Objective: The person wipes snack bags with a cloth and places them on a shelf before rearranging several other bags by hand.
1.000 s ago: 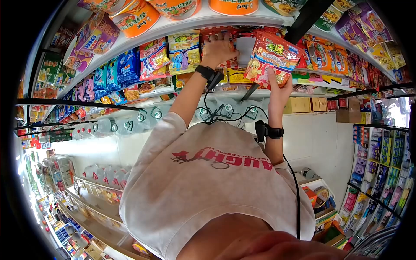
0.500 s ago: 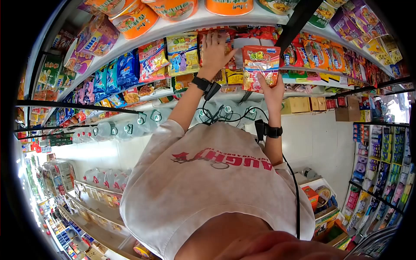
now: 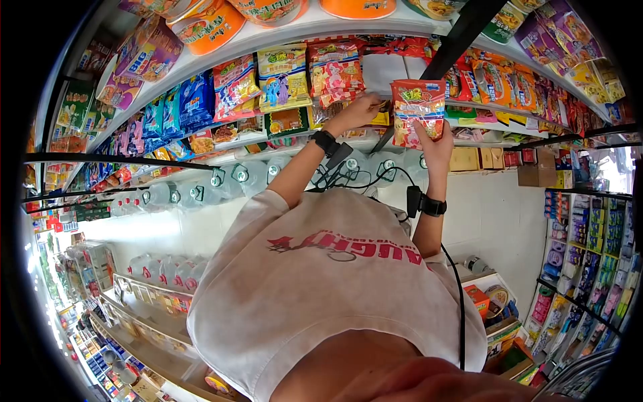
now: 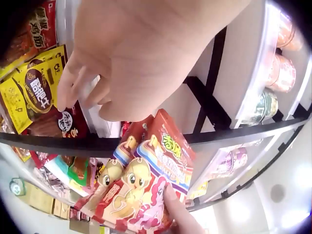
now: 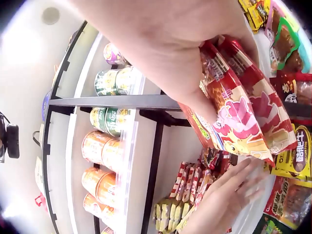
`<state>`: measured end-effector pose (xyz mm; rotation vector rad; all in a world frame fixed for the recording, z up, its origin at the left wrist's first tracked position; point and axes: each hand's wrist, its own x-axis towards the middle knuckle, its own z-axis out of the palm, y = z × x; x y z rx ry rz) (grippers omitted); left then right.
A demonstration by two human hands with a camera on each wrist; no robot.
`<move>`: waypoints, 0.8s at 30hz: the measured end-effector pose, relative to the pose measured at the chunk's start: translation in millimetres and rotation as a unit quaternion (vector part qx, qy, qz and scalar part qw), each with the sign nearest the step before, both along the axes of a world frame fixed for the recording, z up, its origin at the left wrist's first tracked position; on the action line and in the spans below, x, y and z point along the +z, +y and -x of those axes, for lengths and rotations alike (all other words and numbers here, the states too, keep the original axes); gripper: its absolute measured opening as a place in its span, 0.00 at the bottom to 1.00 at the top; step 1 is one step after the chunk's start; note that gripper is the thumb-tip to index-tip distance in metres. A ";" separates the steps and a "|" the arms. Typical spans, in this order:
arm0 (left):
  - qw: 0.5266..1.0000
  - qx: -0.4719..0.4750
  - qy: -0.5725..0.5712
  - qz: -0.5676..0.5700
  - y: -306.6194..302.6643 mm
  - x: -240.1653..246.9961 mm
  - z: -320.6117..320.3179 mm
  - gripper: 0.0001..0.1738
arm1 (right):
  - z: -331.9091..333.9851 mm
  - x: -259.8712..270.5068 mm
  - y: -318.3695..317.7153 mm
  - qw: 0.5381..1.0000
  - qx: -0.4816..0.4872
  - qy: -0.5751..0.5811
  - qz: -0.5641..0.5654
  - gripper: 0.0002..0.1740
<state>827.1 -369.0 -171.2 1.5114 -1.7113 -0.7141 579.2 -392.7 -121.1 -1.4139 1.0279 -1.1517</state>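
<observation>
My right hand pinches two red snack packets with cartoon ponies, thumb across the front one; the right wrist view shows the front packet overlapping the other. To their left, below the shelf's front edge, is my left hand, holding nothing. Its fingers look loosely bent in the left wrist view, where the hand is above the held packets. Similar red packets stand in a row on the shelf, beside yellow ones.
A dark shelf post rises behind and right of the held packets. Orange noodle tubs line the shelf above. Blue packets are at left, orange ones at right. Large clear bottles stand below.
My left hand has come off the shelved red packets and moved down and right, its fingers now more bent. My right hand and its packets shifted left, then back right.
</observation>
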 end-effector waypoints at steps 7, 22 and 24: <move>0.998 0.036 0.045 -0.011 -2.5 -21.4 -14.5 0.17 | 11.8 4.1 6.5 1.000 0.011 -0.005 -0.026 0.23; 0.932 0.085 0.236 -0.261 40.1 -2.6 -33.5 0.22 | -21.6 3.3 7.9 0.981 0.131 -0.036 -0.135 0.24; 0.906 0.077 0.311 -0.278 47.8 -6.1 -31.8 0.26 | -24.3 3.1 9.1 0.983 0.143 -0.005 -0.113 0.24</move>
